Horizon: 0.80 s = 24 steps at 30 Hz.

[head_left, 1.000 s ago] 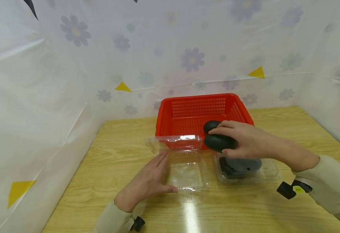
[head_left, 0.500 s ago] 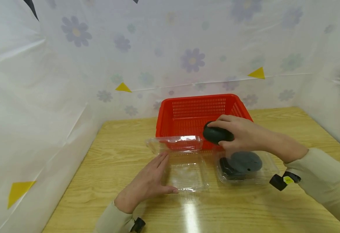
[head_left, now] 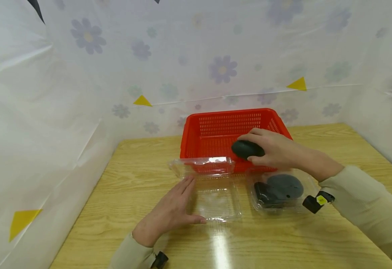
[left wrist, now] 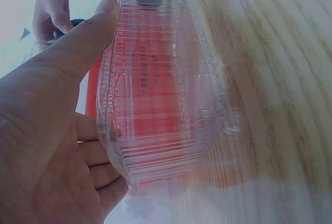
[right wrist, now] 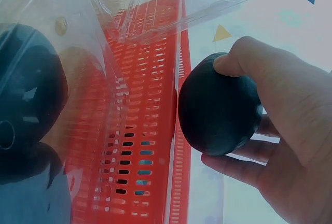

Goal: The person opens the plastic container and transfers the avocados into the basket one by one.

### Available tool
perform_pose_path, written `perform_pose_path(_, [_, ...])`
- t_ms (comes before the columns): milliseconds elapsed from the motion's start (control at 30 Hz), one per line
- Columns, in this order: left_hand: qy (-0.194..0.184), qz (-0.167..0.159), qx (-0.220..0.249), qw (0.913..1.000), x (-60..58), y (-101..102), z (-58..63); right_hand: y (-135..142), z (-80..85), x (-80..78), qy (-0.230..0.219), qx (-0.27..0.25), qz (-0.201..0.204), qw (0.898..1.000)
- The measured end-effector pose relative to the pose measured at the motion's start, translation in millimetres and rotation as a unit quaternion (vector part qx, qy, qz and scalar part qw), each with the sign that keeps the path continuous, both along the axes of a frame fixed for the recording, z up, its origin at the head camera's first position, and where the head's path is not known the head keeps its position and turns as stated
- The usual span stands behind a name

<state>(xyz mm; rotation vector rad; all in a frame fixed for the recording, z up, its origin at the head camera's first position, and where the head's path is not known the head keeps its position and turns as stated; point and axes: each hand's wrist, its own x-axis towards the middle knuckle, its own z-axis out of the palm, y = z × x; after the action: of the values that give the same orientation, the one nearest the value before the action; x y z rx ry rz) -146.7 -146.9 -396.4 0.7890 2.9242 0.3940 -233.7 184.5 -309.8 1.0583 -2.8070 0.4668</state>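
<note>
My right hand (head_left: 270, 148) grips a smooth, dark green oval thing (head_left: 247, 150), shaped like an avocado, over the front of the red basket (head_left: 190, 129). In the right wrist view the thumb presses on top of it and the fingers curl beneath. My left hand (head_left: 171, 209) touches the left side of an open clear plastic box (head_left: 216, 203), fingers straight, thumb along the front edge. The box's raised lid (head_left: 204, 166) stands at its back, before the basket. Right of the box sits another clear container (head_left: 254, 203) with dark oval things (head_left: 285, 186) inside.
The basket has slotted walls and stands at the table's back, near a flower-patterned sheet (head_left: 169, 45). The wooden table (head_left: 142, 160) ends at the sheets behind and on the left. Yellow triangles (head_left: 142, 101) mark the sheets.
My right hand has moved up and left with the dark oval thing, farther over the basket. Another dark oval, visible behind it a second ago, is now hidden. My left hand stays put.
</note>
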Motion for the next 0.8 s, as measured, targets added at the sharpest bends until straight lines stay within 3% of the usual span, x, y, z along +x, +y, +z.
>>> perform_pose_path(800, [-0.009, 0.004, -0.005, 0.9999, 1.8, 1, 1.8, -17, -16.0, -24.0, -0.011, -0.009, -0.012, 1.000])
